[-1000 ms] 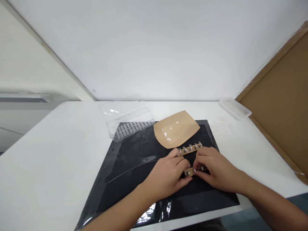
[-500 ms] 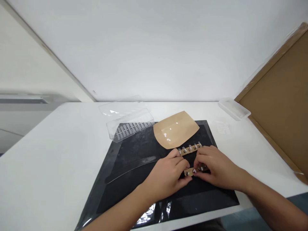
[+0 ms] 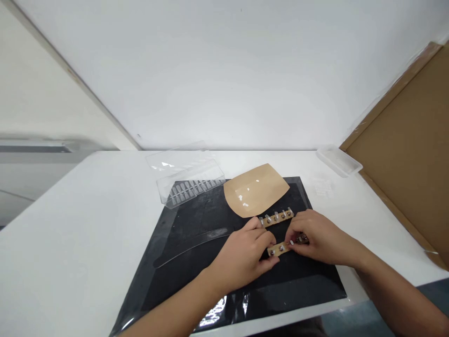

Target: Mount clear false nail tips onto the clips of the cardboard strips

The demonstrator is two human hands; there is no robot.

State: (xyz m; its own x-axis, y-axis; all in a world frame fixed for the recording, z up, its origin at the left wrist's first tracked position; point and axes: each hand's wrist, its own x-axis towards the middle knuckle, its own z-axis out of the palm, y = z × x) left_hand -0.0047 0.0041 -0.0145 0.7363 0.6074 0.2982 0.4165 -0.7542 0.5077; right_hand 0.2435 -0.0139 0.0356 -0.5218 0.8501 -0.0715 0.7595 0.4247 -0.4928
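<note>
White bench (image 3: 87,224) under a black mat (image 3: 189,229); clear case of nail tips (image 3: 189,185) at the mat's far edge; left hand (image 3: 240,252) curled, fingertips at the end of the upper studded tan strip (image 3: 277,218); right hand (image 3: 322,238) pinching the lower strip (image 3: 280,249), which lies on the mat.

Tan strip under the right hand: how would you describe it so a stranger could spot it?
On the white table, a black mat holds two studded tan strips. This is the nearer one, under the right hand's fingers, not the one by the curved tan sheet.
</note>
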